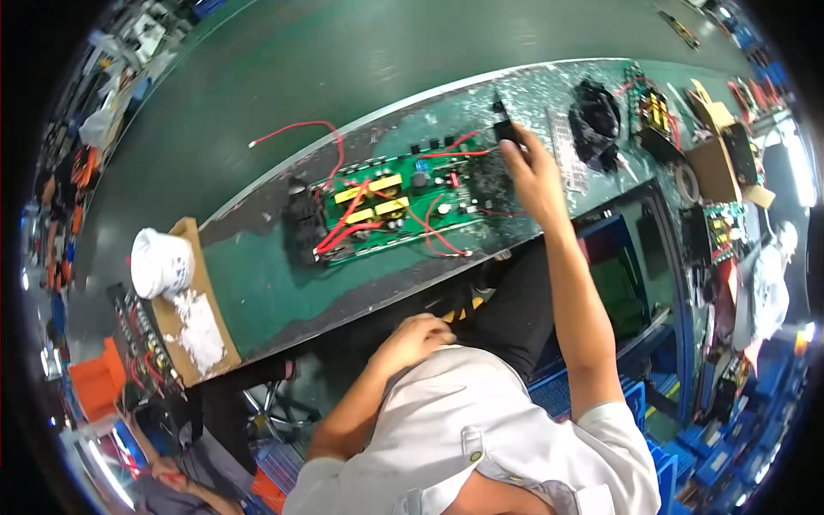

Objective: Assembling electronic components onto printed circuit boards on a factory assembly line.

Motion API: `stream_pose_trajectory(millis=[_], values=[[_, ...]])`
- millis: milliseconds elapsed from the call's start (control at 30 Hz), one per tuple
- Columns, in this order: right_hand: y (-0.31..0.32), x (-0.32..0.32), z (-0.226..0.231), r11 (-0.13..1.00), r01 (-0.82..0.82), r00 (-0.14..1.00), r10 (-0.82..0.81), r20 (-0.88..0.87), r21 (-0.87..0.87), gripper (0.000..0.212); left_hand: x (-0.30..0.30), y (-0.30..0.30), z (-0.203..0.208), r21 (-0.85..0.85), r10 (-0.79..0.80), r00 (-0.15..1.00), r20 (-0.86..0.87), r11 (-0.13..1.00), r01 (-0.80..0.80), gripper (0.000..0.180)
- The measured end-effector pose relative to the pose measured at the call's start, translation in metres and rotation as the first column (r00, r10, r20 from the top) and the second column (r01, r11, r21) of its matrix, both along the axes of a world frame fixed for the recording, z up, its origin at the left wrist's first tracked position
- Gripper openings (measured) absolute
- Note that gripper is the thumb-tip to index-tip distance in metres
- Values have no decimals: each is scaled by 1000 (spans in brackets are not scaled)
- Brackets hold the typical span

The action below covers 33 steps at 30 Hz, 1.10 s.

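My right hand (539, 176) reaches over the far side of the bench, its fingers closed on a narrow black part (505, 129) whose exact kind I cannot make out. To its left lies a green circuit board (403, 239) with yellow-wrapped transformers (380, 184), capacitors and several red wires (356, 206). One red lead (296, 126) trails off the board's far left corner. At the board's left end is a dark black piece (305, 221). My left hand (416, 336) lies loosely at my lap, fingers stretched out, with nothing visible in it.
A cardboard tray (215, 296) at the bench's left end bears a white tub (161, 262) and white paste (202, 330). Right of my hand are a clear perforated strip (566, 150), a black bag (594, 124) and another board (657, 112). Another person's hand (169, 474) shows at lower left.
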State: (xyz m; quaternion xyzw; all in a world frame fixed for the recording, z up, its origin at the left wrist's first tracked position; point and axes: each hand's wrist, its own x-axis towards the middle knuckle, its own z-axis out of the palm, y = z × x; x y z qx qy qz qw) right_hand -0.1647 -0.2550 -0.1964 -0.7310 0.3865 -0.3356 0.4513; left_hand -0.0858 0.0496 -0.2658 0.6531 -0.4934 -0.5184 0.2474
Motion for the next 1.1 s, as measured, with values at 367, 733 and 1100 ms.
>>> stream_pose_trajectory(millis=[367,733,1100], values=[[-3,-3,4,999,29,999,-28,-24,31,47,-18,49,-64,-11,230,904,361,970,-242,21],[65,7,66,872,-128,961,227,158,-473,55,81,-76,146,-743,-84,950,-302,645,-179,30],[234,57,2,260,-822,545,99,833,507,48,207,-145,286,-326,-528,85,-845,381,-865,39]])
